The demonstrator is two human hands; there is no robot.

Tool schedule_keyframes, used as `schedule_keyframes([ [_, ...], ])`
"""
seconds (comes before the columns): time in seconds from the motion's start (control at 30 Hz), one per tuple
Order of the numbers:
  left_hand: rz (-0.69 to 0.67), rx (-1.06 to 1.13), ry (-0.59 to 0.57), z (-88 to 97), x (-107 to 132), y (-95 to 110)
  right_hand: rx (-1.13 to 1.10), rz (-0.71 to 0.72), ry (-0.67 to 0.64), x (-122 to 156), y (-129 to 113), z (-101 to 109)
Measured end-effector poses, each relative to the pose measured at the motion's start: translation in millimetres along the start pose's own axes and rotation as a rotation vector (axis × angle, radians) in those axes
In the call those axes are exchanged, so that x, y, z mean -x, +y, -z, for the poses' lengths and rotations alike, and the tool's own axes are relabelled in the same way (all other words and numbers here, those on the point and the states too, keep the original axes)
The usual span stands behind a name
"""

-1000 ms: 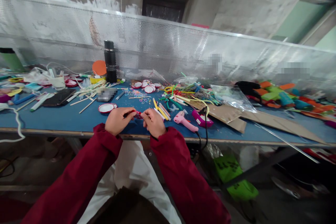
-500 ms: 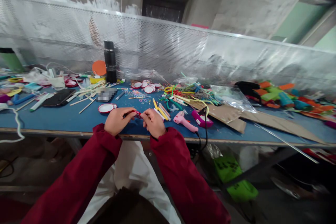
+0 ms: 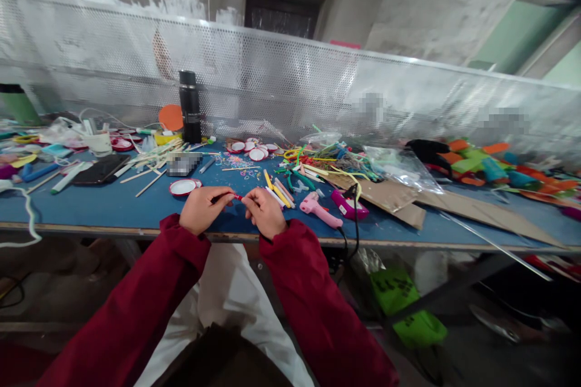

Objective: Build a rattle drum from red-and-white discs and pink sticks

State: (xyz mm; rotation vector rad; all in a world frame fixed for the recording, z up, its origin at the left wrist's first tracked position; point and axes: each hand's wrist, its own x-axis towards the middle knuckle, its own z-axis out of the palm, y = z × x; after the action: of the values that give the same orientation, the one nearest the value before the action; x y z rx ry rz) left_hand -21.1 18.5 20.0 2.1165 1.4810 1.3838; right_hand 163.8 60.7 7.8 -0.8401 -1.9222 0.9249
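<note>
Both my hands meet above the front part of the blue table, with a small red piece [image 3: 238,196] pinched between them. My left hand [image 3: 203,208] grips its left end between thumb and fingers. On its right end, my right hand [image 3: 264,211] closes with thumb and forefinger. The piece is thin and mostly covered by my fingertips, so its kind does not show. Just behind my left hand lies a round white lid with a red rim [image 3: 182,187]. Several markers [image 3: 282,190] lie right behind my right hand.
A pink glue gun [image 3: 320,210] and a purple device [image 3: 348,204] lie to the right, near cardboard strips [image 3: 385,193]. Wooden sticks [image 3: 152,168], a black phone [image 3: 102,169] and a black bottle [image 3: 190,107] are on the left. A perforated metal screen [image 3: 281,84] borders the table's back.
The red piece looks narrower between my fingertips than before, and my fingers have shifted slightly around it. Both hands stay in nearly the same place.
</note>
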Motion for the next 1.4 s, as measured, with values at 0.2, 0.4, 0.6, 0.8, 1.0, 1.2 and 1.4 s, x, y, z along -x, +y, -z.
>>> schedule_keyframes([
  [0.2, 0.024, 0.1, 0.016, -0.5, 0.5, -1.9, -0.125, 0.041, 0.064, -1.4, 4.6, -2.4],
  [0.4, 0.036, 0.165, -0.003, 0.7, -0.7, -2.6, -0.144, 0.093, 0.092, -0.8, 5.8, -2.2],
  [0.6, 0.024, 0.117, -0.013, -1.3, -1.9, -5.0, -0.088, 0.13, 0.112, -0.3, 7.0, -2.9],
  [0.8, -0.009, 0.045, 0.006, -2.2, -1.9, -7.6, 0.011, 0.173, 0.134, 0.3, 3.5, -2.0],
  [1.0, -0.027, -0.005, -0.051, -2.6, -0.8, -8.8, 0.115, 0.241, 0.131, 1.5, 1.0, -0.8],
  [1.2, -0.051, -0.015, -0.099, -1.7, 0.3, -4.3, 0.159, 0.242, 0.13, 1.6, 3.6, 0.0],
  [1.4, -0.036, -0.003, -0.097, -1.1, 0.2, -3.9, 0.2, 0.25, 0.131, 2.2, 3.8, 0.8],
])
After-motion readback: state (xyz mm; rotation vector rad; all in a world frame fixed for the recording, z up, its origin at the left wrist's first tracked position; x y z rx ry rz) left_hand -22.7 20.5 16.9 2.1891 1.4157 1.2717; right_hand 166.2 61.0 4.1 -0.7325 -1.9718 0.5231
